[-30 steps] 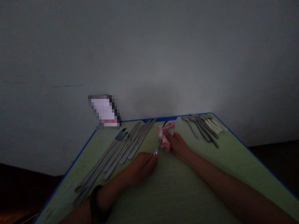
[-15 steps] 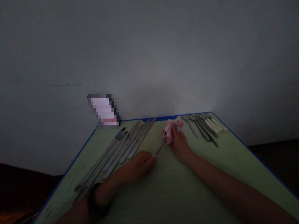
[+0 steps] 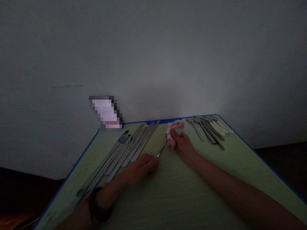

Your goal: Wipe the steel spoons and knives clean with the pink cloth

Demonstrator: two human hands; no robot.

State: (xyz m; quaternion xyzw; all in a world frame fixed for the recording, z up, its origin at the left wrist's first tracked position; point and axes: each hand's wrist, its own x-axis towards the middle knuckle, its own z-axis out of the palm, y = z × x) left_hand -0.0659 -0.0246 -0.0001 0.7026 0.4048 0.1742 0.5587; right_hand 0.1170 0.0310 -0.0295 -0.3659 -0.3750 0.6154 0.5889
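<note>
Left hand (image 3: 144, 167) closed round utensil (image 3: 159, 154) near end, over table (image 3: 172, 198); long axis slants away and rightward to cloth (image 3: 177, 126), bunched in right hand (image 3: 186, 148), fingers closed. Right hand nearer far end, apparently cloth-covered; too dim to tell type.

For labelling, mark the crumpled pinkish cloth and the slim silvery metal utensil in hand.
Crumpled pinkish cloth (image 3: 177, 126), head view: upper fold.
Slim silvery metal utensil (image 3: 162, 149), head view: exposed middle stretch.
</note>
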